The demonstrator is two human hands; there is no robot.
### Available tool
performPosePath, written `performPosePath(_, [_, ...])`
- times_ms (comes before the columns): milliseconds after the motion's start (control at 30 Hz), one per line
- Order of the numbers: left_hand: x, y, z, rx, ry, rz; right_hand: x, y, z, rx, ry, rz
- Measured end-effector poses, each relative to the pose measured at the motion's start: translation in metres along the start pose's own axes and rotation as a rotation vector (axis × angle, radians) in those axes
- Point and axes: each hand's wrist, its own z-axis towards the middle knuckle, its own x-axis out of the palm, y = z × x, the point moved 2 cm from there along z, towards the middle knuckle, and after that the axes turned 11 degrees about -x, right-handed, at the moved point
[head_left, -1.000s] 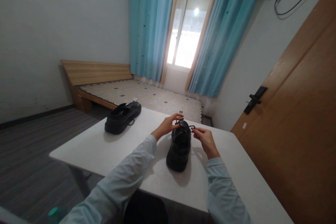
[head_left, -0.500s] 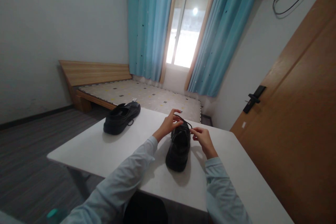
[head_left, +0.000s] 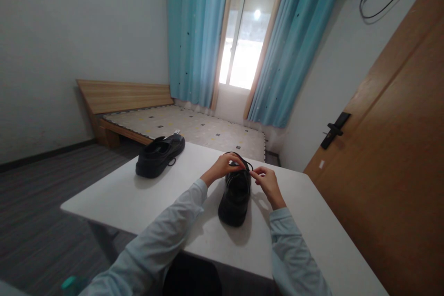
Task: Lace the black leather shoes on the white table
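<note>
A black shoe [head_left: 234, 206] sits upright on a white table [head_left: 118, 196], in front of the person and slightly right of centre. Its heel faces the wearer and its toe points away, toward the window [head_left: 244, 55]. The upper is dark, with a dull shine, and a thin black lace [head_left: 250, 163] arches loosely over the front.

A second black shoe [head_left: 156, 163] stands well apart, near the table's far left edge, a small lace loop hanging at its side. Beyond the table are a wooden bed with a patterned mattress [head_left: 208, 130] and blue curtains [head_left: 197, 32]; a brown door [head_left: 388, 148] is at right. The fingers partly cover the laced front of the nearer shoe.

The left hand [head_left: 222, 168] curves over from the left, thumb and forefinger meeting on the lace. The right hand [head_left: 270, 186], just beside the shoe's right side, pinches the lace between its fingertips, other fingers curled.
</note>
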Motion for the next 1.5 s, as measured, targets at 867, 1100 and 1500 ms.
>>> performPosePath(867, [0.003,-0.004,0.024,-0.060,0.311,0.469,0.004,-0.005,0.000,-0.178,-0.064,-0.199])
performPosePath(1100, [0.013,-0.005,0.025,-0.233,0.203,0.551,0.006,0.002,0.000,-0.217,-0.068,-0.263])
performPosePath(1500, [0.018,-0.020,0.014,-0.359,0.063,0.644,0.006,0.008,0.001,-0.192,-0.094,-0.239])
